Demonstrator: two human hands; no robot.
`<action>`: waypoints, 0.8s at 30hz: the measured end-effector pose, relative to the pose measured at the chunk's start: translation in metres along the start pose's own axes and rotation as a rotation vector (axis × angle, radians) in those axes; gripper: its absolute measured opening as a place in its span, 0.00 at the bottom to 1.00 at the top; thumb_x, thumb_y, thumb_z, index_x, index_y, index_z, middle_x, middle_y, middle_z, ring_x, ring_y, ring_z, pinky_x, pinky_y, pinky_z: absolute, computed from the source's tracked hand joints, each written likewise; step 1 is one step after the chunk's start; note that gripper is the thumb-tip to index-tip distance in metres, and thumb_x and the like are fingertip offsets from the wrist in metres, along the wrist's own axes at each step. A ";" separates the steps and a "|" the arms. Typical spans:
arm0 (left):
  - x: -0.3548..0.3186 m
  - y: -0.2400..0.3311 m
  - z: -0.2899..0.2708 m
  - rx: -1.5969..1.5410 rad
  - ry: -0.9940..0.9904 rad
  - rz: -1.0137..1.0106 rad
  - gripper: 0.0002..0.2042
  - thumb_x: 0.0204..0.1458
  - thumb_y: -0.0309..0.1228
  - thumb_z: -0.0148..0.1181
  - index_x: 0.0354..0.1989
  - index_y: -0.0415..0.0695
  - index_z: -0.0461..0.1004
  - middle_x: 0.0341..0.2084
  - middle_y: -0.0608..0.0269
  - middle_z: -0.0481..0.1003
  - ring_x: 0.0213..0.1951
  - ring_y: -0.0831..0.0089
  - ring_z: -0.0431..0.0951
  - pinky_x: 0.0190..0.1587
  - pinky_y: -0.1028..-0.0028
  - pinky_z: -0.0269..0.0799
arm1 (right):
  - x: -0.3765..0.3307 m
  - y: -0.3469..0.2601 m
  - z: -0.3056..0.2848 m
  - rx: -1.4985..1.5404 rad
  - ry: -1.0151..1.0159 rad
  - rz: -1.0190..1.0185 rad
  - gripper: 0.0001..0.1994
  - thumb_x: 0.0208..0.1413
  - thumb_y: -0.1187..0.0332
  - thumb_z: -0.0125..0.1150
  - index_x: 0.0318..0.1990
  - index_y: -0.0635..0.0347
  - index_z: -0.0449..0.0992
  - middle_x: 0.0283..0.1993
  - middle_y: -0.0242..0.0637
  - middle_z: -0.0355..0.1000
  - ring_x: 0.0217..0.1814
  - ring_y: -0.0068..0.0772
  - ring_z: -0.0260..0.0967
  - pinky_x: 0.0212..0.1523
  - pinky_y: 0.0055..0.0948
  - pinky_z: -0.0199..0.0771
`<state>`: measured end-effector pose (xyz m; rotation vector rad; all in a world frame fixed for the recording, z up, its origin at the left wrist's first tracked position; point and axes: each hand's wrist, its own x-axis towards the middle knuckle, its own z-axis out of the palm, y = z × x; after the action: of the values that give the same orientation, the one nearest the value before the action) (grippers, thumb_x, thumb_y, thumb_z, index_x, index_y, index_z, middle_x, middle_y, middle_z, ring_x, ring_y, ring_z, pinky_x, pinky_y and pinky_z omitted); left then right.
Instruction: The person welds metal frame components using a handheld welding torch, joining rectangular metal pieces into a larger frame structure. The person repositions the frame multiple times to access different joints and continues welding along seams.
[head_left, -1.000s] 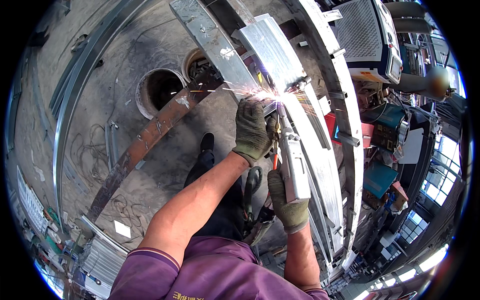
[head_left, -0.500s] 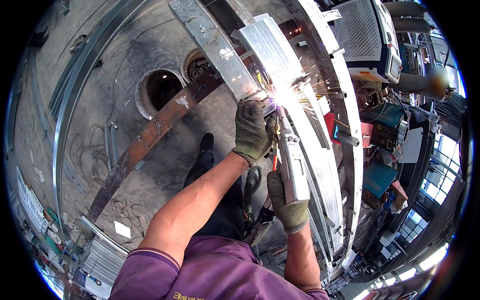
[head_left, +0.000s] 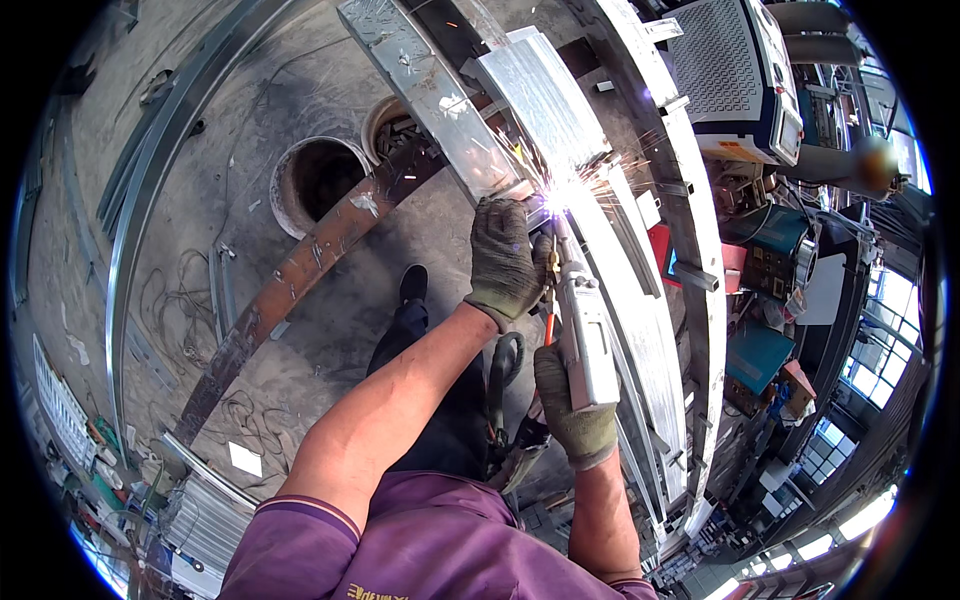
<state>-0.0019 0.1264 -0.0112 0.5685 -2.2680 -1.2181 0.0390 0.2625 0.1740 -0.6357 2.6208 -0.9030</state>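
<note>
A grey handheld welding gun (head_left: 585, 330) points away from me, its nozzle at a glaring white-violet weld spot (head_left: 557, 200) that throws sparks. My right hand (head_left: 577, 405), in a dark green knit glove, is closed around the gun's rear part. Beside the nozzle my left hand (head_left: 505, 260), gloved alike, has its fingers curled next to the end of a flat grey steel bar (head_left: 440, 95). Its thumb side lies against the brass fitting along the gun; what its fingers grip is hidden. A bright metal block (head_left: 545, 95) and a long curved metal beam (head_left: 640, 350) adjoin the weld, partly lost in glare.
A rusty beam (head_left: 310, 255) crosses below the workpiece at left. Two round tubs (head_left: 290, 190) stand on the floor near it. Loose cables (head_left: 185, 310) lie farther left. On the right are a white-and-blue machine cabinet (head_left: 725, 70) and teal boxes (head_left: 757, 355). Another curved beam (head_left: 710, 340) runs alongside.
The sparks have changed shape and the glare over the metal block has shrunk. Both hands and the welding gun hold almost the same place.
</note>
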 end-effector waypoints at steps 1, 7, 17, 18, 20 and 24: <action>0.001 0.001 0.000 0.010 0.007 0.008 0.25 0.57 0.30 0.65 0.64 0.39 0.71 0.57 0.41 0.74 0.61 0.40 0.73 0.69 0.46 0.65 | 0.000 0.000 0.000 -0.001 0.003 -0.004 0.09 0.60 0.70 0.76 0.46 0.59 0.85 0.33 0.43 0.82 0.32 0.47 0.85 0.34 0.42 0.84; 0.003 0.004 -0.004 -0.022 -0.003 -0.005 0.26 0.56 0.30 0.65 0.64 0.39 0.72 0.56 0.42 0.74 0.59 0.41 0.74 0.67 0.46 0.67 | -0.004 -0.003 -0.002 0.029 -0.039 0.102 0.08 0.61 0.70 0.76 0.45 0.60 0.85 0.32 0.44 0.82 0.32 0.47 0.84 0.33 0.42 0.84; 0.002 0.003 -0.005 -0.004 -0.013 0.009 0.25 0.60 0.33 0.66 0.64 0.38 0.71 0.56 0.41 0.74 0.61 0.39 0.74 0.68 0.45 0.66 | 0.001 -0.009 -0.005 -0.011 0.012 -0.043 0.07 0.63 0.70 0.74 0.45 0.60 0.85 0.32 0.43 0.82 0.32 0.48 0.85 0.34 0.43 0.85; 0.004 0.002 -0.004 -0.016 0.007 0.034 0.25 0.60 0.34 0.66 0.64 0.38 0.71 0.57 0.41 0.74 0.61 0.39 0.74 0.68 0.45 0.66 | 0.002 -0.010 -0.006 0.000 0.011 -0.044 0.07 0.63 0.70 0.74 0.45 0.60 0.85 0.32 0.43 0.82 0.32 0.48 0.85 0.34 0.43 0.85; 0.004 0.001 -0.003 -0.008 0.020 0.051 0.26 0.59 0.34 0.67 0.64 0.38 0.71 0.57 0.40 0.74 0.61 0.39 0.74 0.68 0.45 0.66 | 0.001 -0.010 -0.006 0.007 0.009 -0.045 0.07 0.64 0.70 0.74 0.45 0.60 0.85 0.32 0.43 0.82 0.32 0.48 0.85 0.34 0.43 0.85; 0.002 0.001 -0.002 -0.021 -0.027 0.002 0.27 0.60 0.37 0.63 0.65 0.35 0.69 0.58 0.38 0.72 0.64 0.37 0.70 0.72 0.42 0.61 | -0.001 -0.007 -0.006 -0.003 0.013 -0.061 0.07 0.64 0.70 0.73 0.46 0.60 0.84 0.32 0.42 0.82 0.32 0.47 0.85 0.34 0.42 0.85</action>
<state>-0.0023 0.1243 -0.0084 0.5447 -2.2749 -1.2549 0.0393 0.2611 0.1827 -0.7164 2.6279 -0.9248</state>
